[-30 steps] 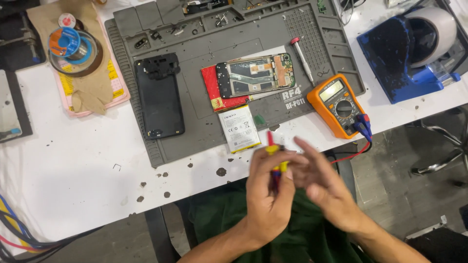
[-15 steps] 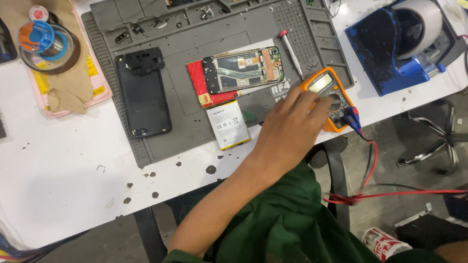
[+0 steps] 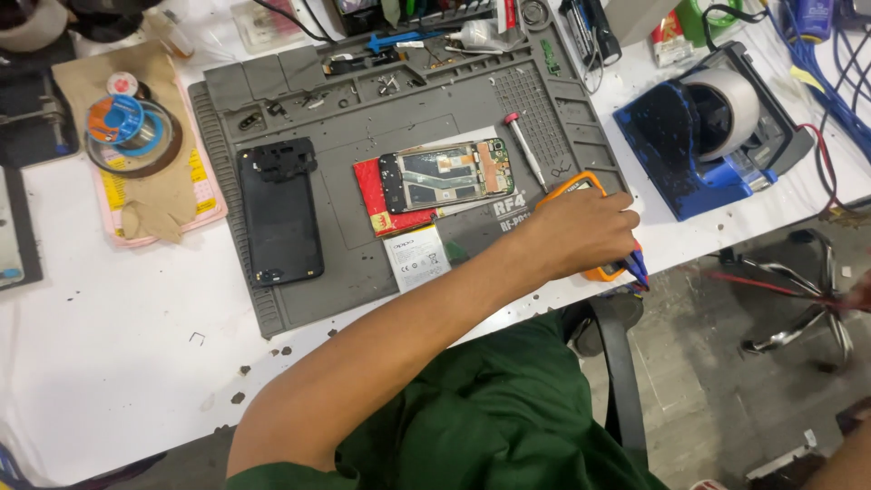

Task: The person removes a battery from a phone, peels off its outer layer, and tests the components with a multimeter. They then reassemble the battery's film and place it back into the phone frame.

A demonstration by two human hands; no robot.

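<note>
My left hand [image 3: 581,231] reaches across my body and lies over an orange multimeter [image 3: 581,184] at the right edge of the grey work mat [image 3: 363,109], fingers curled round it. Blue plugs stick out below the fingers. A red test lead [image 3: 771,289] stretches to the right towards my right hand [image 3: 860,295], which is a blurred sliver at the frame edge. An opened phone [image 3: 445,174] lies on a red card in the mat's middle. A white battery [image 3: 415,257] lies below it.
A black back cover [image 3: 279,210] lies on the mat's left, a red-tipped screwdriver [image 3: 526,150] beside the phone. A blue tape dispenser [image 3: 717,127] stands at the right, coiled wire spools [image 3: 127,127] at the left. A chair base [image 3: 798,299] is on the floor.
My hands have parted from in front of my chest. The left went up onto the multimeter and stays there; the right swung far right, drawing the red lead out.
</note>
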